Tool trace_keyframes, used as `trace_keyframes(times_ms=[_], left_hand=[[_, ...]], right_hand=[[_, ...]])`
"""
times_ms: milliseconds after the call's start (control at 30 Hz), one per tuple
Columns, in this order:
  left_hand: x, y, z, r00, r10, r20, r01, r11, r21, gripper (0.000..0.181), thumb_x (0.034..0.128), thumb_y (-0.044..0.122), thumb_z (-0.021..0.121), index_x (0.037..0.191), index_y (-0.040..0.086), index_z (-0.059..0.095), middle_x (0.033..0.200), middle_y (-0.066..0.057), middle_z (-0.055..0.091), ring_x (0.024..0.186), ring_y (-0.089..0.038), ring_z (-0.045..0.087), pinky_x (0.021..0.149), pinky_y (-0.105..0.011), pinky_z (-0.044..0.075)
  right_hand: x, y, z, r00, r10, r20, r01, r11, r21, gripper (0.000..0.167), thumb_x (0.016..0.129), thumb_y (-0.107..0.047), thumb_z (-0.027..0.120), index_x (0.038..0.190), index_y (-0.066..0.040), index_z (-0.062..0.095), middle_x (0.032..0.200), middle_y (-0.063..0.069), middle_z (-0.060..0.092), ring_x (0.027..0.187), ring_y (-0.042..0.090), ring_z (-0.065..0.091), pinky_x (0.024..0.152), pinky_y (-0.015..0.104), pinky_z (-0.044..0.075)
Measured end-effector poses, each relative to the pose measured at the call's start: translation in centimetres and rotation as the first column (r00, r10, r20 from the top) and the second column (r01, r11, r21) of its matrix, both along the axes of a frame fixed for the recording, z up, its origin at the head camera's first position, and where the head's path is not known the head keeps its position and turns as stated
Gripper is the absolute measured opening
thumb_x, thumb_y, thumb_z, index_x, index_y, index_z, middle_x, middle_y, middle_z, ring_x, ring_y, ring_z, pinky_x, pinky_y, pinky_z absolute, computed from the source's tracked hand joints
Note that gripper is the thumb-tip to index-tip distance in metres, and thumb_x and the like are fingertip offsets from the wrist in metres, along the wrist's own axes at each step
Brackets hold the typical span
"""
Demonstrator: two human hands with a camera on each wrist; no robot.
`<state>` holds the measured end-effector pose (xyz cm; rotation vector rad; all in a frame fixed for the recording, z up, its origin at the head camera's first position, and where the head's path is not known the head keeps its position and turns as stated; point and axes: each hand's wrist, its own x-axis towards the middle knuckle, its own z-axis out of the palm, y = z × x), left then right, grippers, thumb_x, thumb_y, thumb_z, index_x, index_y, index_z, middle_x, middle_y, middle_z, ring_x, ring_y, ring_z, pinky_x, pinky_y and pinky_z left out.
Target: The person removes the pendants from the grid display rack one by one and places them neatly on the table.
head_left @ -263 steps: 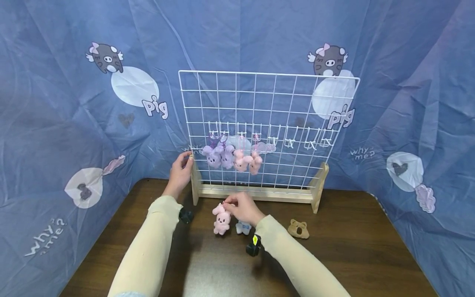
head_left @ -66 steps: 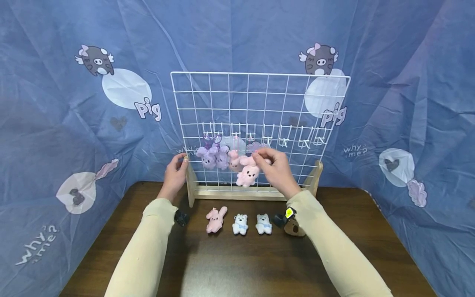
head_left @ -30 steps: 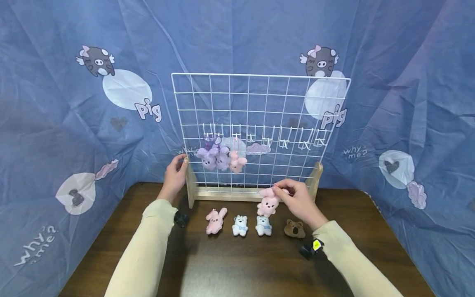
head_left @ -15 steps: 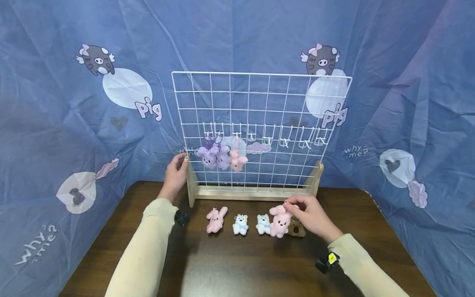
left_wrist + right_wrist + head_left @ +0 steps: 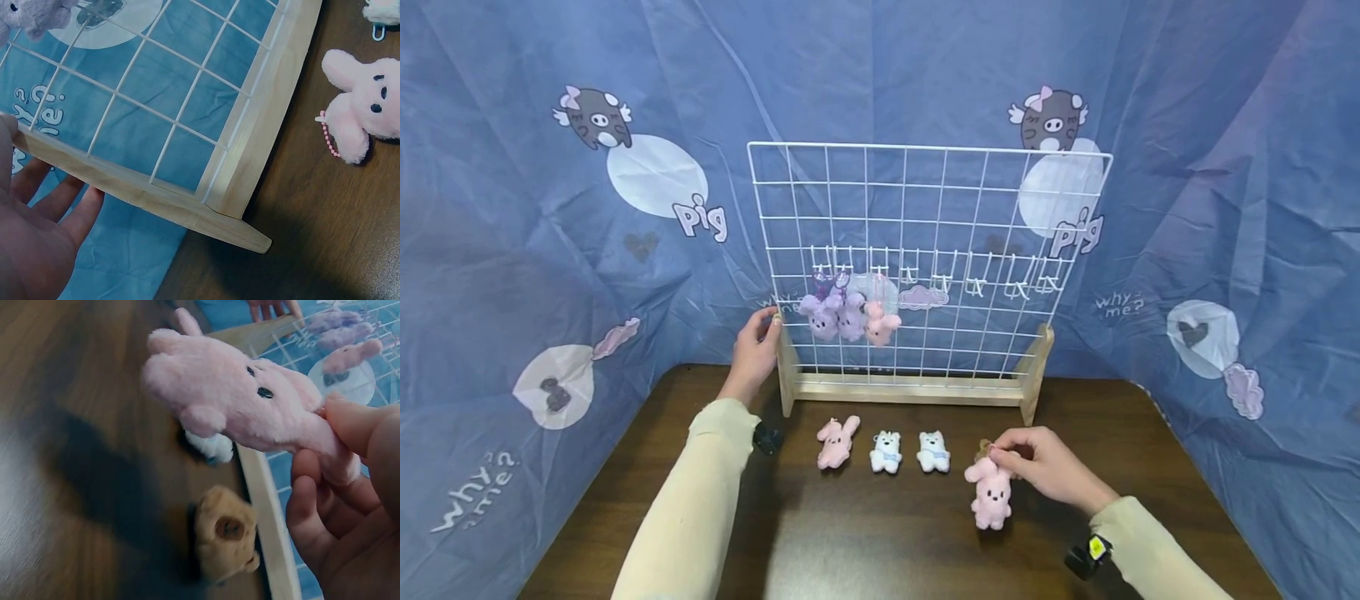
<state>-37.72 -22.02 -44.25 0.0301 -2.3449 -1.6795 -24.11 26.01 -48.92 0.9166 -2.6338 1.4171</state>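
My left hand (image 5: 752, 354) grips the wooden side post (image 5: 150, 194) of a white wire grid rack, thumb in front and fingers behind. My right hand (image 5: 1056, 467) pinches a pink bunny plush keychain (image 5: 991, 496) by its ear end, above the right part of the table. Behind it, a brown bear plush (image 5: 225, 537) lies on the table, mostly hidden in the head view. From the rack's hooks hang two purple plush keychains (image 5: 822, 318) and one pink bunny plush (image 5: 881, 325).
Another pink bunny plush (image 5: 836, 442), a white bear plush (image 5: 886, 452) and a second white bear plush (image 5: 933, 452) lie in a row before the rack's wooden base (image 5: 910, 390). Several bare hooks (image 5: 976, 287) line the grid's right part. A blue curtain (image 5: 970, 67) surrounds the table.
A second pink bunny hung on the rack earlier; its hook is now bare. Over the last seconds my right hand has carried the pinched bunny down and rightward from the grid. My left hand stays put.
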Motion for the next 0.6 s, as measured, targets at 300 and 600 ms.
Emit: trace_keyframes(times_ms=[300,600], left_hand=[[-0.2,-0.2,0.0,1.000,-0.007,-0.013,0.007,1.000,0.002,0.041,0.1123,0.028,0.050,0.149,0.009,0.053,0.153,-0.026,0.053,0.144,-0.039,0.049,0.113,-0.057,0.045],[0.0,-0.1,-0.2,1.000,-0.014,-0.006,0.014,1.000,0.014,0.041,0.1120,0.027,0.050,0.149,0.009,0.053,0.148,-0.027,0.057,0.135,-0.038,0.056,0.105,-0.056,0.051]], right_hand=[[0.5,1.3,-2.4,0.999,0.009,0.051,-0.015,0.994,0.110,0.008,0.100,-0.017,0.073,0.098,-0.021,0.079,0.087,-0.011,0.073,0.077,0.002,0.061,0.065,0.026,0.055],[1.0,1.2,-3.7,0.999,-0.045,0.003,0.043,0.975,0.216,0.009,0.099,-0.017,0.075,0.094,-0.024,0.079,0.089,-0.014,0.073,0.082,0.001,0.062,0.073,0.025,0.053]])
